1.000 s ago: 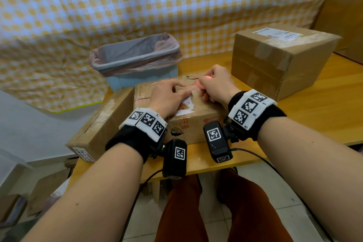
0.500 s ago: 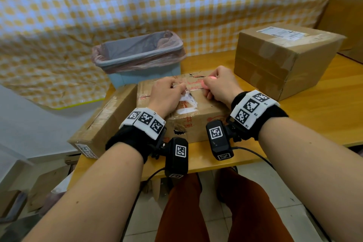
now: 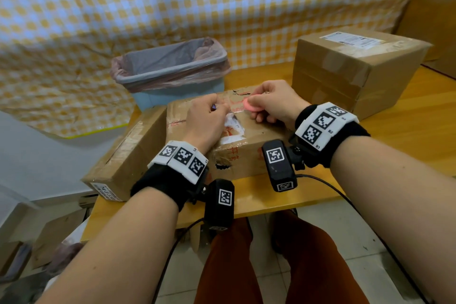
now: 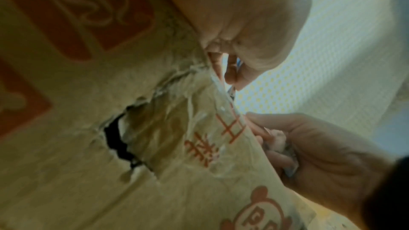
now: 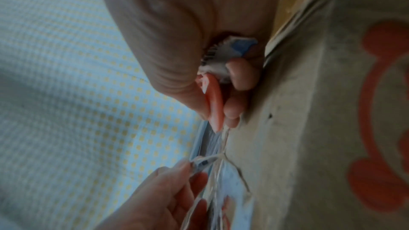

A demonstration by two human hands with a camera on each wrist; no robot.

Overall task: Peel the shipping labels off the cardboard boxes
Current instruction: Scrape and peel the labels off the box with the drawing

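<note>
Red printed characters are seen on the middle cardboard box (image 3: 249,155) on the surface (image 3: 394,136). Its torn label (image 3: 232,128) is pinched by the left hand (image 3: 204,123); a pink scraper (image 3: 251,106) is gripped in the right hand (image 3: 274,103). A lined bin (image 3: 170,66) stands behind.

The head camera looks forward and down over the counter (image 3: 407,136). Both wrist cameras sit close beside the same torn cardboard box (image 3: 249,131).
</note>
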